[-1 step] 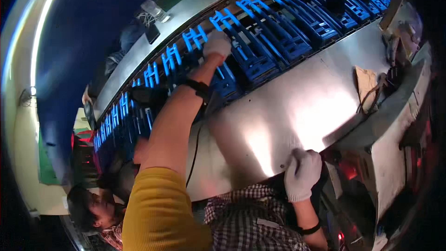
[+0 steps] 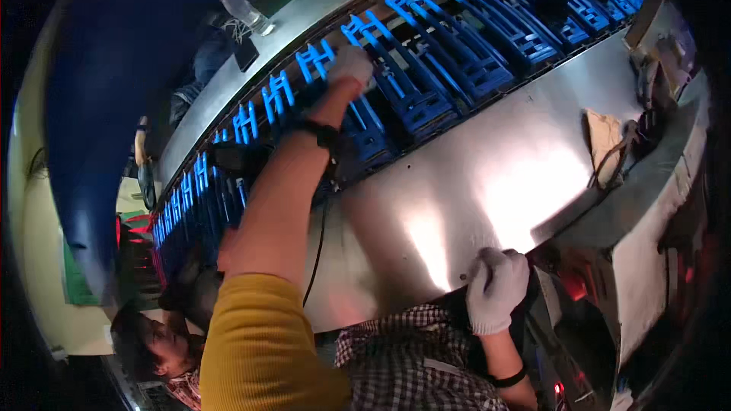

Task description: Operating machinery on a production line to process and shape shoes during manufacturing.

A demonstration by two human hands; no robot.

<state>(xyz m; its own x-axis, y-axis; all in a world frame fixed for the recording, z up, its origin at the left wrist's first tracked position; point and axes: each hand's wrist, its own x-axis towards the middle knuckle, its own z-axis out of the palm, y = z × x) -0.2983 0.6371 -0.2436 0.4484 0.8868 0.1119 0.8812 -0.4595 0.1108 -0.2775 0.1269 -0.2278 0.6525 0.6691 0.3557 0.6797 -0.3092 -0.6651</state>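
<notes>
My left hand [image 2: 352, 68], in a white glove, reaches far forward over a row of blue slotted frames [image 2: 438, 110]. It is at the far ends of the frames; blur and the hand itself hide its fingertips, and I cannot make out a grip. My right hand [image 2: 496, 289], also white-gloved, is low at the near edge of the shiny metal table [image 2: 426, 205]. Its fingers are curled in, with the thumb against them. Whatever they may hold is hidden.
A clear bottle [image 2: 247, 11] and a dark flat object [image 2: 245, 53] lie on the far metal ledge. Brown cardboard [image 2: 603, 141] with a cable stands at right. Another person [image 2: 152, 342] is at lower left; another's arm [image 2: 141, 144] shows beyond the row's left end.
My left hand has shifted slightly left over the blue frames. At far left, more of another person's arm shows. My right hand stays at the table edge.
</notes>
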